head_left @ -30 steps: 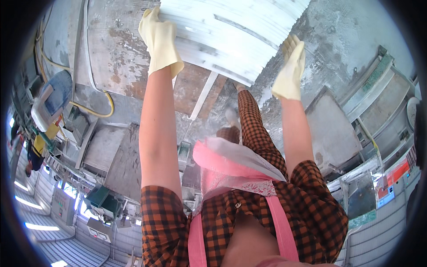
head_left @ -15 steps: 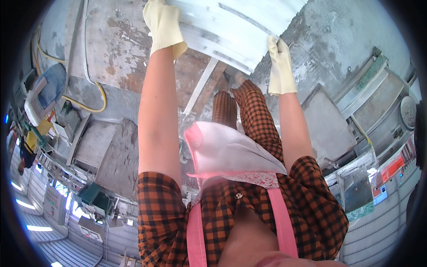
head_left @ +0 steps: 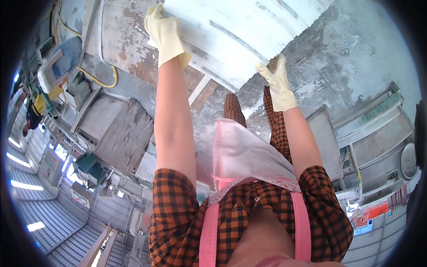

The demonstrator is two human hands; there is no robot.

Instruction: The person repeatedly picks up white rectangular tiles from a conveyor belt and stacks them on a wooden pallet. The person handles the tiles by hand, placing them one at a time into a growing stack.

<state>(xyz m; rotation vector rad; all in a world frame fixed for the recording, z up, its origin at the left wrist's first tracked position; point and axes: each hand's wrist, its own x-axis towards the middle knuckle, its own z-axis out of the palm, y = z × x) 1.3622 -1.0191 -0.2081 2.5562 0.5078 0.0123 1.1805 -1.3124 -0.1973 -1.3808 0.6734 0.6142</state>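
Note:
A large white panel (head_left: pixel 222 31) with lengthwise lines, dark streaks and a jagged right edge spans the top middle, slanting down to a corner in front of my legs. My left hand (head_left: pixel 165 35), in a cream rubber glove, grips its left side; the fingertips are partly hidden by the panel's edge. At the near right edge is my right hand (head_left: pixel 279 82), gloved the same way, with the thumb over the edge and the fingers along its side. Both arms are stretched forward. The panel's far end is out of view.
Stained grey floor (head_left: pixel 329 58) lies to the right, and a worn board surface (head_left: pixel 129 31) on the left. A yellow hose (head_left: pixel 106 84) curls beside a blue chair (head_left: pixel 66 66). Metal frames and trays (head_left: pixel 373 133) stand at right, machinery at lower left. A person (head_left: pixel 32 120) is at far left.
My legs have stepped apart, and the surroundings have shifted in view. The panel has moved slightly right and down together with both hands. My right thumb now stands farther from the fingers.

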